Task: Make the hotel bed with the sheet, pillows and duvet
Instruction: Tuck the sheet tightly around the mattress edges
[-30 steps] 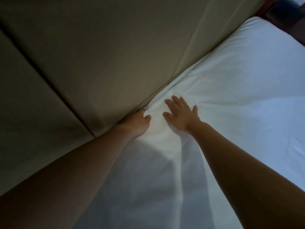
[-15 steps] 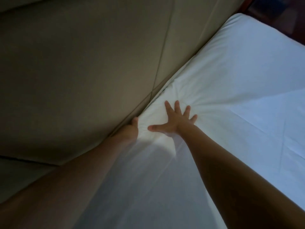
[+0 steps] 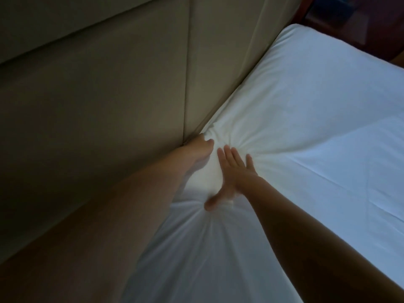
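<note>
Soft, limp white cotton sheet (image 3: 306, 127) covers the mattress, probably best gripped at its bunched edge by the beige padded headboard (image 3: 109, 106), where left hand (image 3: 196, 150) wedges in, fingers hidden; right hand (image 3: 237, 171) presses it, fingers spread.

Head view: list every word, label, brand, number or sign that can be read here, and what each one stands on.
None can be read.
The sheet and the padded headboard are plain, with no tag, print or logo showing.
The dark furniture at the top right is too dim to show any marking.
The left hand and right hand bear no writing.
</note>
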The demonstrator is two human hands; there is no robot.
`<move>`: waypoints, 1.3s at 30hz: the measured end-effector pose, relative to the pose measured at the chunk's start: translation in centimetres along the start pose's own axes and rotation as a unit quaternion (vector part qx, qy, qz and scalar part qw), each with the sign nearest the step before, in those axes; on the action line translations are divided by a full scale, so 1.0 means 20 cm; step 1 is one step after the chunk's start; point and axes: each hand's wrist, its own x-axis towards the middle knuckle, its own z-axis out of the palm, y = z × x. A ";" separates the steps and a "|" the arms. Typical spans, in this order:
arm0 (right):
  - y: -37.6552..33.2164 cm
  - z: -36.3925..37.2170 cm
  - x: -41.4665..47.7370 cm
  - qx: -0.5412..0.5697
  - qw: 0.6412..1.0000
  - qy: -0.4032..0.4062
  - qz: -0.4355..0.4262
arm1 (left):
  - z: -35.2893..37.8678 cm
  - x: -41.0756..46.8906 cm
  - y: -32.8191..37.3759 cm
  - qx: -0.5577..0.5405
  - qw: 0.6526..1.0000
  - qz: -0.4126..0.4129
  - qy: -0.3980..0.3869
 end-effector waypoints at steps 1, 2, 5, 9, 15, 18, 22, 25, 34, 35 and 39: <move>0.00 -0.01 0.02 -0.014 1.000 -0.005 0.007 | 0.03 0.05 0.00 0.000 1.000 0.007 0.014; 0.00 -0.02 0.04 -0.024 1.000 -0.013 0.013 | 0.05 0.08 0.00 -0.013 1.000 0.011 0.024; -0.02 -0.05 0.09 -0.032 0.999 -0.038 0.015 | 0.07 0.17 0.02 -0.096 0.995 0.003 0.010; -0.01 -0.08 0.13 -0.019 0.999 -0.045 -0.002 | 0.09 0.29 0.01 -0.190 0.978 -0.088 -0.019; 0.01 -0.12 0.18 -0.006 0.999 -0.027 -0.024 | 0.08 0.39 0.04 -0.227 0.969 -0.095 -0.015; 0.01 -0.12 0.21 0.002 0.999 -0.023 -0.027 | 0.07 0.40 0.05 -0.239 0.966 -0.100 0.013; 0.00 -0.14 0.23 0.005 0.999 -0.021 -0.025 | 0.08 0.40 0.06 -0.224 0.969 -0.098 0.037; 0.00 -0.13 0.23 0.006 0.999 -0.024 -0.026 | 0.08 0.40 0.07 -0.201 0.975 -0.095 -0.001; 0.01 -0.15 0.23 0.008 0.999 -0.037 -0.028 | -0.04 0.43 0.38 -0.140 0.990 0.007 0.004; 0.01 -0.15 0.23 0.007 0.999 -0.032 -0.027 | -0.04 0.47 0.41 -0.146 0.989 0.000 -0.008; 0.01 -0.13 0.24 0.016 0.999 -0.016 -0.029 | 0.02 0.57 0.30 -0.174 0.983 -0.037 -0.037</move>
